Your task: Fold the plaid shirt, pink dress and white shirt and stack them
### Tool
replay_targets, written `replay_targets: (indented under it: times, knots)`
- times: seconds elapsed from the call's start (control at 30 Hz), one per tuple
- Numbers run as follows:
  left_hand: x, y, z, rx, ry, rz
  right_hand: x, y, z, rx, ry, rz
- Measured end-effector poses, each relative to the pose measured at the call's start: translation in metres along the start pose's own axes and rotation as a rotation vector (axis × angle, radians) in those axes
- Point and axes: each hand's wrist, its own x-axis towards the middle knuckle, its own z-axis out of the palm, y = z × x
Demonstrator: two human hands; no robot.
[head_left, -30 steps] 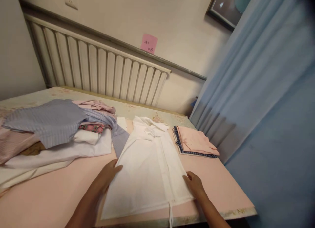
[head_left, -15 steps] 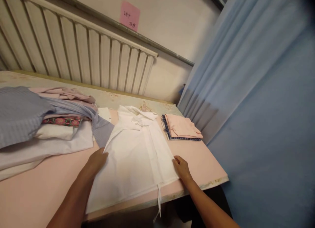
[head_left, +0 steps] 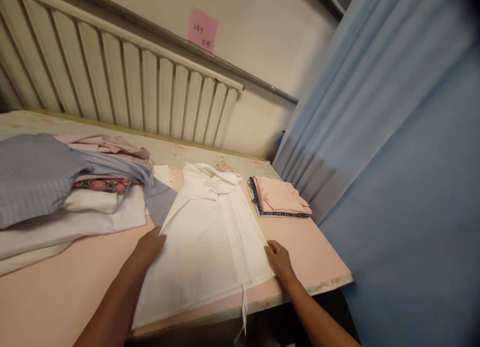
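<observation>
- Left of the folded stack (head_left: 283, 199), on the pink covering (head_left: 311, 249) of the table, a white garment (head_left: 202, 247) lies spread out, its bunched collar end away from the person and its wide hem at the near edge.
- Nearer the person than the folded stack, and a little left of it, the right hand (head_left: 278, 259) pinches the garment's right edge between thumb and curled fingers.
- Well left of the folded stack, the left hand (head_left: 150, 244) grips the garment's opposite edge, thumb on top; most of its fingers are hidden from me.
- From the hem, left of the folded stack and nearer the person, a thin white tie (head_left: 244, 307) dangles over the table's edge.
- The folded stack itself has a peach piece on top and a dark blue patterned one below.
- Far left of the folded stack sits a loose heap (head_left: 93, 202) of clothes: blue stripes uppermost, whites beneath, one striped end reaching the white garment's side.
- Beyond the folded stack, leftward along the wall, runs a radiator (head_left: 150, 82), a pink note (head_left: 202, 29) above it.
- Right of the folded stack hangs a blue curtain (head_left: 375, 137).
</observation>
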Motion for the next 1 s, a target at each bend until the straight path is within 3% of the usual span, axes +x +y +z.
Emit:
replay_targets:
  times: [0.27, 0.5, 0.6, 0.67, 0.8, 1.0]
  knots:
    - [-0.016, -0.012, -0.008, -0.191, -0.064, 0.002, -0.005, -0.013, -0.012, -0.006, -0.104, -0.028]
    - [-0.047, -0.016, -0.018, -0.350, -0.321, 0.036, -0.021, -0.001, -0.033, -0.131, -0.257, -0.055]
    - [-0.043, -0.013, -0.016, -0.319, -0.282, 0.001, -0.013, -0.008, -0.040, -0.263, -0.253, -0.131]
    - [-0.034, -0.011, -0.013, -0.282, -0.233, 0.013, 0.003, -0.028, -0.040, -0.300, -0.198, -0.208]
    - [-0.013, -0.011, -0.003, -0.212, -0.155, 0.046, 0.055, -0.094, -0.018, -0.232, -0.210, -0.413]
    - [0.000, -0.017, 0.007, -0.183, -0.125, 0.072, 0.152, -0.175, 0.060, -0.179, -0.307, -0.584]
